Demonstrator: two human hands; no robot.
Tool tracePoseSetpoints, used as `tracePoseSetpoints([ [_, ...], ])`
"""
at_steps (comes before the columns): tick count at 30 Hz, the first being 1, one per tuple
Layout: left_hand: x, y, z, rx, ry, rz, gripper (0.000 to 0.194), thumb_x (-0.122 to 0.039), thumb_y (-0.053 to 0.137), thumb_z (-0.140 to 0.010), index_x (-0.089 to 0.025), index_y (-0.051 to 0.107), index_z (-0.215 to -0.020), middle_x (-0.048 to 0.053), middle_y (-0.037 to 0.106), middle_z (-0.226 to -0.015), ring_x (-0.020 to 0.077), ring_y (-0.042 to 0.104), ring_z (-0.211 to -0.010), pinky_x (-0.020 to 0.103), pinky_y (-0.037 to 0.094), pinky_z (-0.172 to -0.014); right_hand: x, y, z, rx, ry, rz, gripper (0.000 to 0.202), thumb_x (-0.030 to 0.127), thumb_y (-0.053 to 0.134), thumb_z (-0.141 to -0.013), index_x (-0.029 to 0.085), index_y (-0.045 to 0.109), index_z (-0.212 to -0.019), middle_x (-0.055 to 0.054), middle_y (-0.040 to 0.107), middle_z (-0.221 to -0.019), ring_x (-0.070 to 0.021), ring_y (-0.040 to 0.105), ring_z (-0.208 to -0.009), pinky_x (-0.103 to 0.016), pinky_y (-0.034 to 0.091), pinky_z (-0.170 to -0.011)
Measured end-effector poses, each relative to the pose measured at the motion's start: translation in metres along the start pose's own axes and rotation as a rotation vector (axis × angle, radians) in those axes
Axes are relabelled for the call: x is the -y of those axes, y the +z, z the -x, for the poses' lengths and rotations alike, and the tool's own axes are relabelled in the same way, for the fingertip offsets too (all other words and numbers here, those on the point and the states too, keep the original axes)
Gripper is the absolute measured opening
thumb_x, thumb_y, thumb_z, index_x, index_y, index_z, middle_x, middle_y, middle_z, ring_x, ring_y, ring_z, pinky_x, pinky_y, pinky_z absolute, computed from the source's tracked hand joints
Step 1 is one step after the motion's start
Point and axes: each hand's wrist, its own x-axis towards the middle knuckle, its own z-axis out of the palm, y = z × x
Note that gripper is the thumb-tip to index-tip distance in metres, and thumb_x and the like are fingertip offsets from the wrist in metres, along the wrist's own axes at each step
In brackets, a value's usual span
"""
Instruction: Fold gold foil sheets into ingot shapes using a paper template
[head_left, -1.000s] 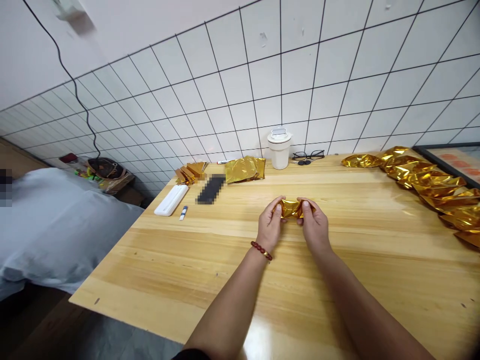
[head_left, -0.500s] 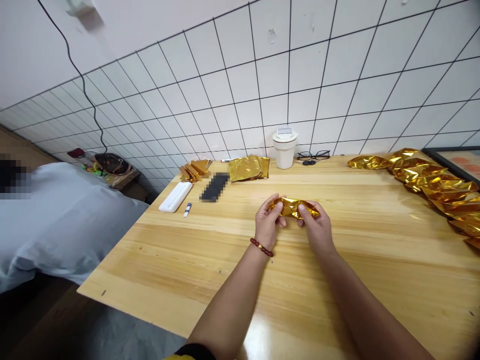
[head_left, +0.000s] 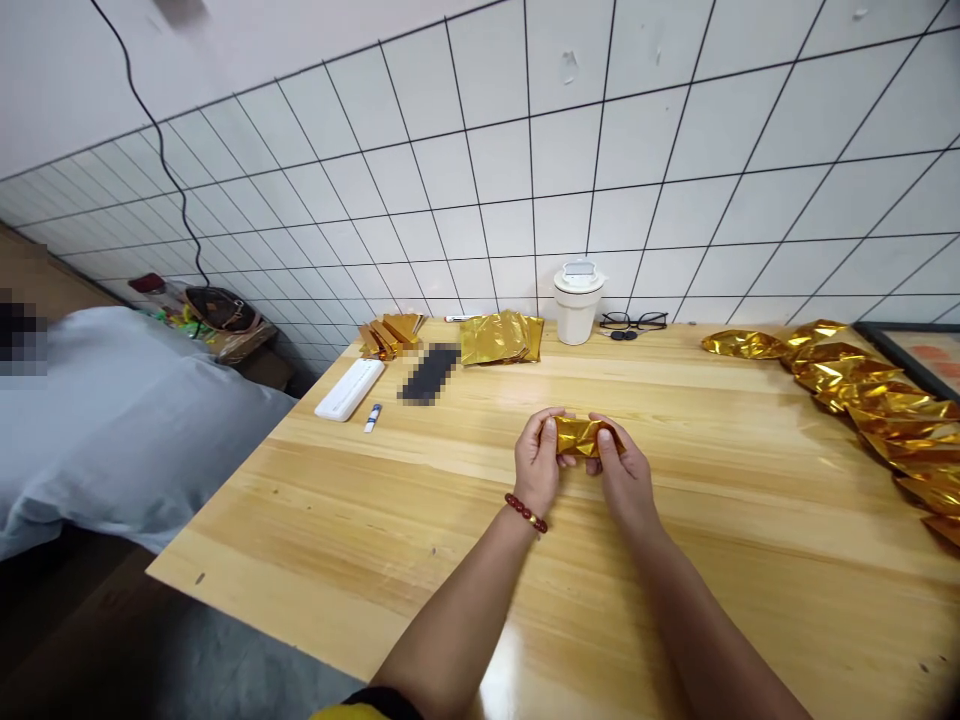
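Note:
A small shiny gold foil piece (head_left: 580, 437) is held between both hands over the wooden table (head_left: 420, 520). My left hand (head_left: 537, 460), with a red bead bracelet at the wrist, grips its left end, thumb on top. At the right end, my right hand (head_left: 624, 470) pinches the foil, thumb also on top. The fingers beneath the foil are partly hidden. Beyond the hands lies a stack of flat gold foil sheets (head_left: 499, 338). Folded gold strips (head_left: 390, 335) lie to its left, and a row of shaped gold foil pieces (head_left: 855, 380) stretches along the right.
A white lidded cup (head_left: 577, 305) stands near the tiled wall beside black glasses (head_left: 634, 321). A white box-like object (head_left: 349, 390), a small tube (head_left: 373, 418) and a pixelated dark object (head_left: 429, 374) lie at the left. A person in grey (head_left: 142, 410) is beyond the table's left edge.
The view has shifted slightly. Both hands have come closer together, and the foil between them looks shorter, with its ends more covered by the fingers.

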Motion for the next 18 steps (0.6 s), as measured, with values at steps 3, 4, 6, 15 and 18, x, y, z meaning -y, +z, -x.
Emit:
tracePoseSetpoints([
  [3, -0.0002, 0.0, -0.0018, -0.017, -0.032, -0.009, 0.043, -0.057, 0.057, -0.083, -0.018, 0.065, -0.101, 0.005, 0.067, -0.087, 0.0072, 0.055, -0.049, 0.019, 0.046, -0.043, 0.0016, 0.0001, 0.0028, 0.01, -0.022, 0.03, 0.04, 0.05, 0.051, -0.09, 0.02, 0.061, -0.115, 0.001, 0.057, -0.069, -0.0135, 0.051, -0.055, -0.028, 0.042, -0.053],
  [4, -0.0003, -0.0002, -0.0027, -0.031, -0.037, -0.006, 0.044, -0.057, 0.058, -0.082, -0.018, 0.065, -0.1, 0.004, 0.066, -0.083, 0.0075, 0.055, -0.049, 0.019, 0.046, -0.042, 0.0024, 0.0003, 0.0036, 0.017, -0.031, 0.034, 0.039, 0.05, 0.052, -0.09, 0.02, 0.061, -0.115, 0.001, 0.056, -0.067, -0.0136, 0.05, -0.055, -0.028, 0.042, -0.053],
  [6, -0.0006, -0.0009, -0.0046, -0.065, -0.042, 0.014, 0.045, -0.058, 0.061, -0.08, -0.018, 0.065, -0.099, 0.003, 0.063, -0.079, 0.0078, 0.054, -0.051, 0.019, 0.046, -0.042, 0.0041, 0.0007, 0.005, 0.034, -0.045, 0.037, 0.037, 0.048, 0.052, -0.091, 0.02, 0.061, -0.114, 0.002, 0.055, -0.065, -0.0136, 0.05, -0.055, -0.028, 0.042, -0.054],
  [15, -0.0017, -0.0005, -0.0047, -0.036, -0.079, 0.058, 0.042, -0.056, 0.062, -0.08, -0.018, 0.066, -0.099, 0.002, 0.06, -0.081, 0.0091, 0.054, -0.058, 0.019, 0.046, -0.044, 0.009, -0.001, 0.0074, 0.076, -0.048, -0.012, 0.034, 0.046, 0.052, -0.092, 0.023, 0.061, -0.115, 0.001, 0.055, -0.07, -0.0145, 0.05, -0.058, -0.029, 0.043, -0.057],
  [18, -0.002, -0.0003, -0.0056, -0.076, -0.069, 0.049, 0.044, -0.058, 0.062, -0.079, -0.018, 0.066, -0.098, 0.001, 0.059, -0.077, 0.0086, 0.051, -0.056, 0.019, 0.044, -0.044, 0.0091, -0.0009, 0.0088, 0.082, -0.065, -0.013, 0.034, 0.046, 0.052, -0.092, 0.023, 0.061, -0.115, 0.001, 0.056, -0.07, -0.0149, 0.05, -0.058, -0.03, 0.043, -0.057],
])
